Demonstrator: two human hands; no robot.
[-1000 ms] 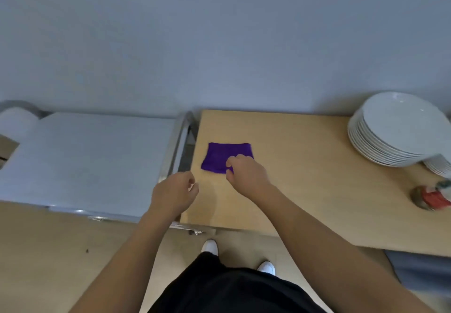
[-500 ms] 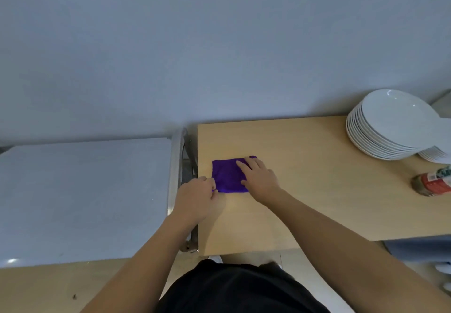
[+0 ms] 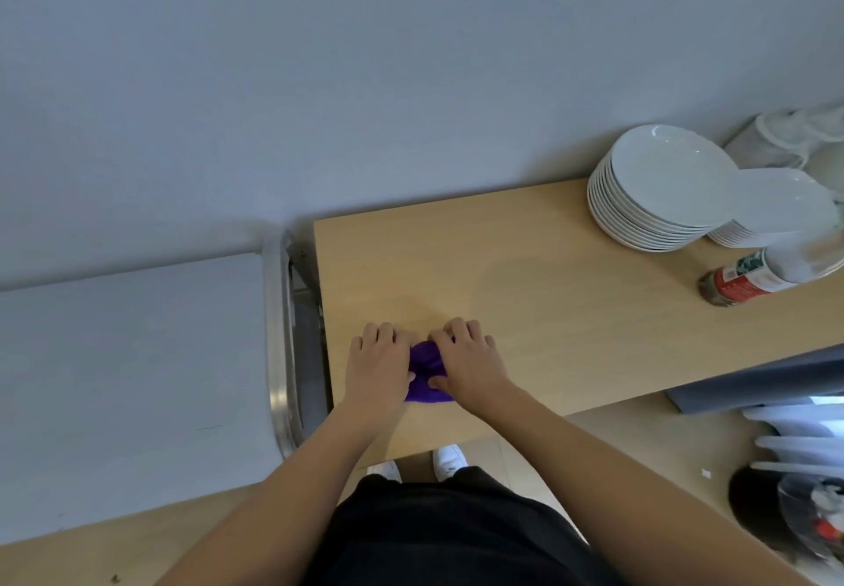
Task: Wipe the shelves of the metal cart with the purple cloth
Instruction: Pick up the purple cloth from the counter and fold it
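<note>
1. The purple cloth [image 3: 427, 373] is recorded on the wooden table [image 3: 548, 288], near its front-left corner, toward 6 o'clock in the head view. It is bunched, not spread flat.
2. The left hand [image 3: 379, 371] is set at the cloth's 9 o'clock side and the right hand [image 3: 466, 366] at its 3 o'clock side. The fingers of both are curled downward and the thumbs are pressed into the fabric, so the cloth is gripped from two sides and gathered into a ridge between them.
3. The metal cart [image 3: 137, 380] is seen at 9 o'clock of the hands, just beside the table. Its top shelf is touched by neither hand nor cloth; the lower shelves are mostly hidden.
4. A stack of white plates [image 3: 657, 192] and a red-labelled bottle [image 3: 740, 279] are noted at 2 o'clock, well apart from the cloth.
5. Progress is judged to be at the very start: the cloth is only being taken up, no wiping is evidenced, and every shelf is left to be wiped.
</note>
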